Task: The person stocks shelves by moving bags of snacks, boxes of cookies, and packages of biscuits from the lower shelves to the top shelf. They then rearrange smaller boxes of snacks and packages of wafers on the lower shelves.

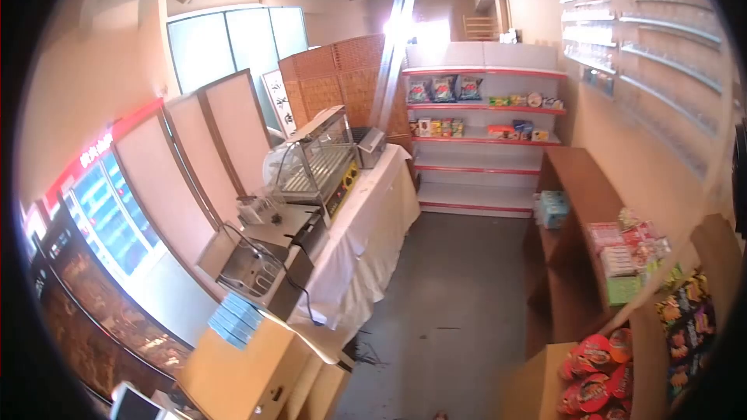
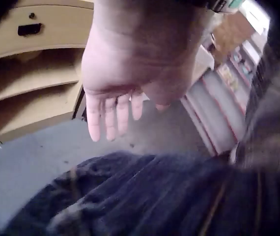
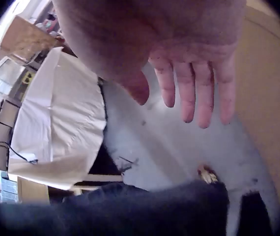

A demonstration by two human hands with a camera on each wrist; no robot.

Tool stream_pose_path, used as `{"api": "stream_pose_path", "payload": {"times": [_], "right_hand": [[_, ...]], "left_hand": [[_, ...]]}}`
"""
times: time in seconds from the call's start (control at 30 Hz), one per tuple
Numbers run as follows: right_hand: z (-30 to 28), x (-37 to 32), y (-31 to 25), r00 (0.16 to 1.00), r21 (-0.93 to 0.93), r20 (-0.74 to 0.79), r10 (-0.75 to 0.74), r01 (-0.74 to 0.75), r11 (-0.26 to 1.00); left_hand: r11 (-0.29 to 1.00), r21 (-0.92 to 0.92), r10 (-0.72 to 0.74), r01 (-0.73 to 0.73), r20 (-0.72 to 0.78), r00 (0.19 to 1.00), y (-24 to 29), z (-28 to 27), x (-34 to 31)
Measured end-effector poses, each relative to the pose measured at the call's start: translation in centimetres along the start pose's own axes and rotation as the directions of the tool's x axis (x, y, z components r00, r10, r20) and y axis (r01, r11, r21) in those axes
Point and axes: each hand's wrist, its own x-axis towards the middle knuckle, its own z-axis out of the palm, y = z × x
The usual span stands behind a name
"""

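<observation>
My left hand (image 2: 135, 73) hangs palm toward the camera with its fingers loosely extended and nothing in it. Dark blue trousers (image 2: 130, 191) show below it, and a wooden cabinet (image 2: 37, 29) with a drawer stands beyond. In the right wrist view my right hand (image 3: 174, 64) also hangs with relaxed, nearly straight fingers, holding nothing, over the grey floor (image 3: 145, 142). Neither hand shows in the head view. Nearest in front there are red-lidded tubs (image 1: 591, 377) in a cardboard box (image 1: 537, 381) at lower right.
A counter with a white cloth (image 1: 366, 241), a sink (image 1: 253, 268) and a glass food warmer (image 1: 311, 159) lines the left. Shelves (image 1: 482, 159) with snack packs stand at the back. A brown shelf unit (image 1: 580, 194) runs along the right, beside the grey aisle floor (image 1: 459, 280).
</observation>
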Motion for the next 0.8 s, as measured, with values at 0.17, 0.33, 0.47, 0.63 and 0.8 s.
{"api": "stream_pose_path", "payload": {"times": [0.17,0.33,0.47,0.63,0.8], "right_hand": [[-4.9,19.1,-12.2,0.997,-0.111,-0.068,-0.039,0.031,0.993],[-9.4,30.6,-23.7,0.954,0.418,-0.299,-0.018,0.148,0.896],[-9.0,34.7,-24.3,0.994,0.054,-0.104,-0.041,0.047,0.997],[-7.1,36.5,-18.9,0.937,-0.281,0.003,0.349,-0.334,0.900],[-5.6,35.1,-23.3,0.917,-0.140,0.032,0.398,-0.391,0.910]], "left_hand": [[0.934,-0.337,-0.129,0.117,-0.014,0.991,5.6,-2.5,6.3],[0.984,-0.030,-0.169,0.173,0.113,0.979,7.6,-6.6,17.5],[0.958,0.287,-0.074,0.002,0.241,0.968,11.8,-14.7,26.6],[0.786,0.519,0.045,-0.336,0.494,0.868,22.6,-15.7,40.6],[0.618,0.624,0.065,-0.478,0.566,0.822,29.3,-13.6,50.1]]}}
